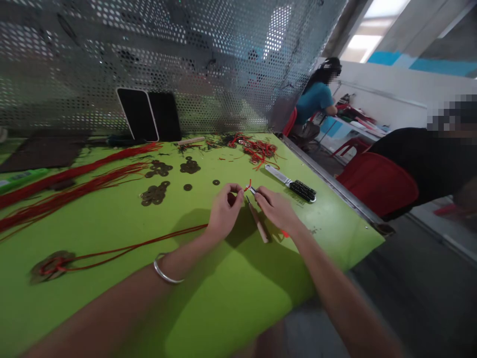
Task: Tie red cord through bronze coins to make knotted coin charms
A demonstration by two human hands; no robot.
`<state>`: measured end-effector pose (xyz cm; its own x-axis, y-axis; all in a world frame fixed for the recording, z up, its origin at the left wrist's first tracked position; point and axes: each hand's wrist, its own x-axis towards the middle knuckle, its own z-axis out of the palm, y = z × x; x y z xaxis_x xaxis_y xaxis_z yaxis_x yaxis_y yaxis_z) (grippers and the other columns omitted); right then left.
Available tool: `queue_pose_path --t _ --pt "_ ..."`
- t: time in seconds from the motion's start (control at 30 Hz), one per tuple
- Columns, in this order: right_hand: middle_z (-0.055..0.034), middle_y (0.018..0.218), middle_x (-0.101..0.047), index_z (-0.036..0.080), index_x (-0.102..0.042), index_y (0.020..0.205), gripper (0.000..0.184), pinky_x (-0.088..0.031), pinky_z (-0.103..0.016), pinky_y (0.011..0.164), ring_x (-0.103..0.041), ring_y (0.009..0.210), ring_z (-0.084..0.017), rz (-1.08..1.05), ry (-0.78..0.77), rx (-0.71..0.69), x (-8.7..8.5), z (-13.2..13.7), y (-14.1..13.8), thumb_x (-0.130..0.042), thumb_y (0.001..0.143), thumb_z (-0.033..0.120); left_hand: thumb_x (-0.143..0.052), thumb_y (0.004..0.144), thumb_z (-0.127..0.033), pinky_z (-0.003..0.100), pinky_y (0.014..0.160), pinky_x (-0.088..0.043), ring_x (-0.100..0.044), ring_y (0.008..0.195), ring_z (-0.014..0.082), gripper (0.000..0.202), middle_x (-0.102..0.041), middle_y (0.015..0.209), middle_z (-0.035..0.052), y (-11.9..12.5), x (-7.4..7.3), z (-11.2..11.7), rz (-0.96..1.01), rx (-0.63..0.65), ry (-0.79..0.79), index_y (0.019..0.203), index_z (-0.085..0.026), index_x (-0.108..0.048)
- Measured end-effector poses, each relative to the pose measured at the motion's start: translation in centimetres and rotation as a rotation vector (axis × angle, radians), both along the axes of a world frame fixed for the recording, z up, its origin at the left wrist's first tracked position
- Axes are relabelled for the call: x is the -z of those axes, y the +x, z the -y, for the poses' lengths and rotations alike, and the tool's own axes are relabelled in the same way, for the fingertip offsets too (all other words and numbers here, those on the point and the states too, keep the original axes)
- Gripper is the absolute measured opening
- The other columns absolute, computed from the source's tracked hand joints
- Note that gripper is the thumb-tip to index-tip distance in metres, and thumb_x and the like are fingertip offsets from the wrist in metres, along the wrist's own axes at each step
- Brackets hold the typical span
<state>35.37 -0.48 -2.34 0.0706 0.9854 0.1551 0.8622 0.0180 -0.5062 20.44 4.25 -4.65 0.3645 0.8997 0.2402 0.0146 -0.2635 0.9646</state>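
My left hand [225, 211] is closed in a pinch on the end of a red cord [247, 187]. In my right hand [278, 206] is a slim metal-tipped tool [252, 190], its tip at that cord end; the fingers hide most of it. An orange piece [285, 233] shows beneath the right palm; whether it belongs to the tool I cannot tell. Between my hands lies a wooden-handled awl [260, 226]. Two long red cords [149, 242] run from under my left wrist to a bundle of coins [52, 266] tied with red cord.
Several loose coins [155, 194] lie in clusters, beside hanks of red cord [85, 186]. Farther back are tangled red strands [261, 149] and a brush [290, 184]. A phone [137, 114] leans against the perforated metal panel [223, 59]. Two people sit to the right.
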Motion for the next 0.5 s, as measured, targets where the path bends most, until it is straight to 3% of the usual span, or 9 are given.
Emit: queue_pose_path --t 0.17,0.37,0.5 --pt "0.0031 0.059 -0.047 0.020 -0.041 0.068 0.026 -0.027 -0.023 0.052 -0.046 0.056 -0.013 -0.134 -0.014 -0.021 0.0 -0.3 -0.7 -0.031 0.090 0.030 -0.048 0.085 -0.030 0.021 0.045 -0.028 -0.038 0.051 0.0085 0.011 -0.046 0.063 -0.0042 0.1 0.1 0.0 -0.026 -0.015 0.042 0.086 -0.019 -0.051" --pt "0.0029 0.056 -0.046 0.019 -0.045 0.066 0.044 -0.028 -0.023 0.051 -0.045 0.054 -0.013 -0.224 -0.013 0.015 -0.1 -0.2 -1.2 -0.028 0.090 0.052 -0.048 0.085 -0.029 0.020 0.045 -0.029 -0.039 0.050 0.0085 0.011 -0.046 0.062 -0.0042 0.2 0.0 0.0 -0.037 -0.010 0.072 0.084 -0.019 -0.051" --pt "0.0023 0.050 -0.043 0.019 -0.041 0.059 0.050 -0.024 -0.024 0.046 -0.042 0.048 -0.012 -0.210 -0.012 0.062 0.0 -0.4 -1.1 -0.027 0.089 0.056 -0.048 0.084 -0.027 0.020 0.045 -0.030 -0.039 0.050 0.0084 0.010 -0.047 0.062 -0.0040 0.1 -0.3 0.2 -0.063 0.019 0.085 0.084 -0.018 -0.051"
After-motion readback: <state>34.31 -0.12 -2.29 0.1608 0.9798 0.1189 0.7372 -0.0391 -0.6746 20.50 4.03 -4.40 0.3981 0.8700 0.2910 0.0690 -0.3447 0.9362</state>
